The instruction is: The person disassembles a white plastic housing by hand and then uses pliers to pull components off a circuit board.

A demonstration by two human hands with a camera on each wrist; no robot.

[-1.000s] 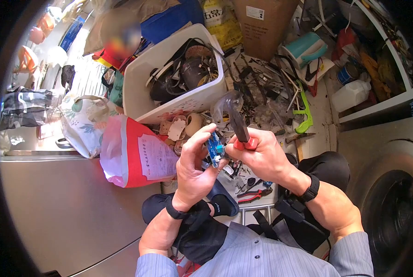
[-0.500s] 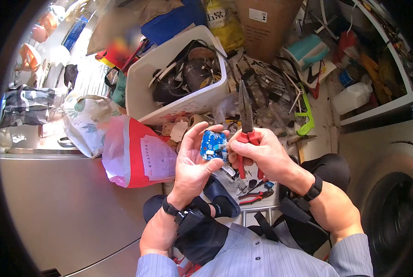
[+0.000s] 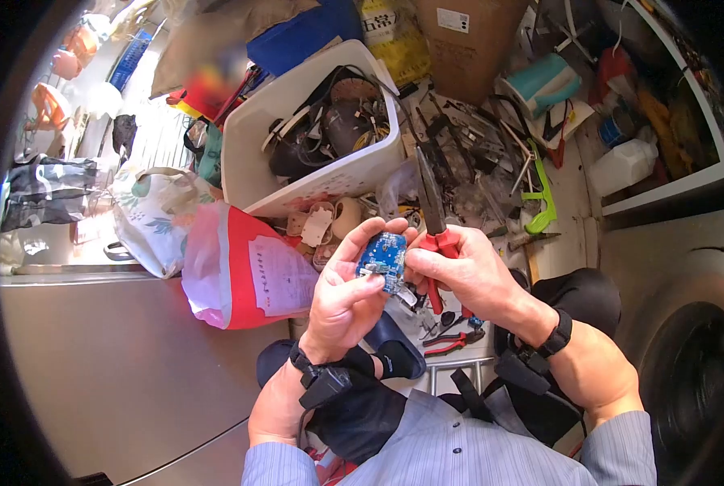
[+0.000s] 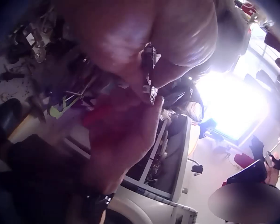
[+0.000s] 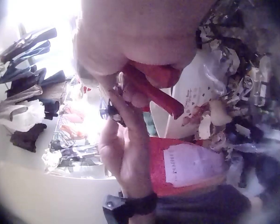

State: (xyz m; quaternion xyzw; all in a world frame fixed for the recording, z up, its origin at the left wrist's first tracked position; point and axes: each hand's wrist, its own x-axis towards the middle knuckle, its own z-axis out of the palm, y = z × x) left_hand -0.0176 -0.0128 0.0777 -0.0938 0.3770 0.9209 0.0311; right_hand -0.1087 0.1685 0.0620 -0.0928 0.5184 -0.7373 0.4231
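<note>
The person's left hand [image 3: 346,296] holds a small blue circuit board [image 3: 384,255], its thumb laid over the lower part of the board's face and its fingers behind; the board sits between the two hands, above the floor. The right hand [image 3: 474,271], just beside it at 3 o'clock, is closed round red-handled pliers [image 3: 432,212], whose dark nose points towards 12 o'clock (the red handle ends show below the fist, spread apart). That hand's thumb tip reaches the board's edge, though whether it also pinches the board I cannot tell. Taking the board as the dial's centre, a second pair of pliers [image 3: 451,343], red and black, lies on the floor at 5 o'clock, near a dark slipper [image 3: 396,340] on the person's foot. A red and pale pink bag [image 3: 236,267] stands at 9 o'clock, with a floral bag [image 3: 158,215] beyond it. At 11 o'clock a white bin [image 3: 325,185] holds dark objects and cables. Mixed scraps spread over the floor towards 1 o'clock, a cardboard box [image 3: 466,57] behind them. At 2 o'clock lies a bright green piece [image 3: 545,209], and beyond it a white jug [image 3: 623,168].
</note>
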